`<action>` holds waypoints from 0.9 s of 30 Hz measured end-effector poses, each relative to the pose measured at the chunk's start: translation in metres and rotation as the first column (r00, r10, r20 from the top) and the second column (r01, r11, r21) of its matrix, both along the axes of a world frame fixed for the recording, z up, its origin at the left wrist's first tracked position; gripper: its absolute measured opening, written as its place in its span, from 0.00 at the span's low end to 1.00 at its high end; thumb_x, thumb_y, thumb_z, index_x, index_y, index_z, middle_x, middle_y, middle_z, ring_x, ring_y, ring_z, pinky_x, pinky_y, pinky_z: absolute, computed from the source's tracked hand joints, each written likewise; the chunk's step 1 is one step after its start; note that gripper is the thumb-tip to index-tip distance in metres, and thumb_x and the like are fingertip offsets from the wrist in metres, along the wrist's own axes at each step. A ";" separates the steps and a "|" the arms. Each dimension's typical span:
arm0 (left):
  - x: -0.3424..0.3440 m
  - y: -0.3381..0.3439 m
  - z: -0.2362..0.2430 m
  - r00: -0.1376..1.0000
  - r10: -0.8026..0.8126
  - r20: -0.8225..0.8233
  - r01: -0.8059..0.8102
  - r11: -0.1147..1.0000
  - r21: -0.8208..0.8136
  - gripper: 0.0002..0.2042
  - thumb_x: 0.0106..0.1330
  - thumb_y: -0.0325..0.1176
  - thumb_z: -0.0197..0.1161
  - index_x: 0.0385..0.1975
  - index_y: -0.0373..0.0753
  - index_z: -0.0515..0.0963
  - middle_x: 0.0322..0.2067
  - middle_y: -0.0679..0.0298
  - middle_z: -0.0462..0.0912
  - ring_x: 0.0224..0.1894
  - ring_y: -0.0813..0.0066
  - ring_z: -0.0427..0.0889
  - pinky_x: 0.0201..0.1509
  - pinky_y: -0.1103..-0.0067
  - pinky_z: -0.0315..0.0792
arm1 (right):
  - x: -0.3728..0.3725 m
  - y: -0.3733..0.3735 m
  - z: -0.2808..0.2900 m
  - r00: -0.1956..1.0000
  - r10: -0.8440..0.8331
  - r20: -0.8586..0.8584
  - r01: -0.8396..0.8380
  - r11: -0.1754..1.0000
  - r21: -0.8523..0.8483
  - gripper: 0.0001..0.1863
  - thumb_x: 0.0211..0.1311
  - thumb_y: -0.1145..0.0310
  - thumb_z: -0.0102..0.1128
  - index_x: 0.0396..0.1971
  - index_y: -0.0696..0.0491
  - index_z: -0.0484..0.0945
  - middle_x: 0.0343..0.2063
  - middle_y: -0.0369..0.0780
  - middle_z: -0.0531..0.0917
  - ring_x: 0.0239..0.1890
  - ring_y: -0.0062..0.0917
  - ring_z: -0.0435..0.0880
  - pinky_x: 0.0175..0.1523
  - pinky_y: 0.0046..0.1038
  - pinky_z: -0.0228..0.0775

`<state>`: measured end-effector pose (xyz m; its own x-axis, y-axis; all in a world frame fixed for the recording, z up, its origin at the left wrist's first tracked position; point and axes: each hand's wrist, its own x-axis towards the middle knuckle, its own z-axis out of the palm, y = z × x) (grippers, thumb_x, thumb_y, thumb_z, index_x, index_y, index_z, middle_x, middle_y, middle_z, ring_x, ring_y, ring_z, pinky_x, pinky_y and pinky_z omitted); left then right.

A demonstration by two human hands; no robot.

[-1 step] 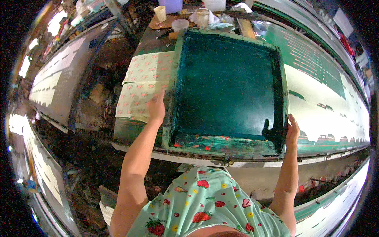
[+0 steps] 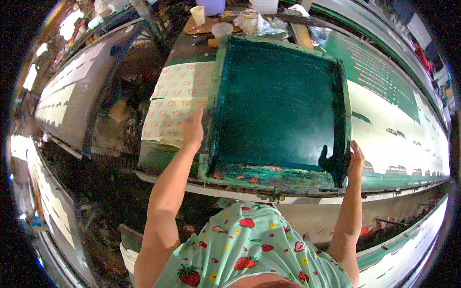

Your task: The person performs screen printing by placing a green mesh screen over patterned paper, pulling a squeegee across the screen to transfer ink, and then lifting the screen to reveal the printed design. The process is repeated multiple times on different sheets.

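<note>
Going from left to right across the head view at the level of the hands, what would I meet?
Patterned cloth → left hand → green-stained printing screen frame → right hand → white-and-green printed fabric.

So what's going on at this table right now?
A person stands at a long printing table with both hands on a large green-stained screen frame that lies flat on it. The left hand grips the frame's left edge, the right hand its right edge. Left of the frame lies pale cloth printed with small pink motifs. Cups and containers stand at the far end.
</note>
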<state>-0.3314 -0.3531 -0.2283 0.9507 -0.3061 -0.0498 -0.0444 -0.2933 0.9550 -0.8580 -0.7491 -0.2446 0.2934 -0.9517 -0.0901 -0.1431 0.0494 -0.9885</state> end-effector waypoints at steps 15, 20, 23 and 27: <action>0.033 -0.014 -0.040 0.999 0.031 -0.040 -0.023 0.982 0.186 0.40 0.75 0.66 0.61 0.53 0.23 0.85 0.51 0.35 0.88 0.57 0.38 0.86 0.64 0.52 0.75 | 0.024 0.003 0.004 0.743 0.045 -0.668 -0.246 0.946 -0.209 0.39 0.76 0.55 0.69 0.77 0.62 0.69 0.69 0.60 0.79 0.72 0.52 0.79 0.75 0.47 0.70; 0.028 -0.005 -0.030 0.996 -0.030 -0.087 0.033 0.999 0.027 0.35 0.76 0.59 0.64 0.61 0.25 0.82 0.56 0.39 0.88 0.59 0.42 0.86 0.64 0.57 0.75 | 0.060 0.024 0.043 0.307 -0.023 -0.951 -0.485 0.857 -0.177 0.41 0.78 0.51 0.64 0.78 0.63 0.65 0.60 0.60 0.84 0.64 0.59 0.81 0.69 0.56 0.74; 0.038 0.019 -0.006 0.934 -0.349 -0.083 0.356 0.874 0.329 0.32 0.76 0.54 0.66 0.60 0.25 0.82 0.55 0.42 0.89 0.58 0.44 0.86 0.63 0.59 0.76 | 0.046 0.014 0.032 0.164 -0.120 -0.979 -0.609 0.769 -0.196 0.42 0.78 0.53 0.61 0.80 0.63 0.59 0.55 0.59 0.86 0.58 0.58 0.83 0.65 0.58 0.75; 0.026 0.050 0.012 0.925 -0.317 -0.207 0.371 0.871 0.323 0.28 0.76 0.49 0.67 0.59 0.26 0.83 0.56 0.48 0.89 0.60 0.55 0.85 0.65 0.63 0.74 | 0.068 0.014 0.037 0.047 -0.108 -0.993 -0.658 0.745 -0.112 0.43 0.74 0.61 0.59 0.82 0.62 0.55 0.55 0.60 0.86 0.61 0.59 0.83 0.67 0.58 0.74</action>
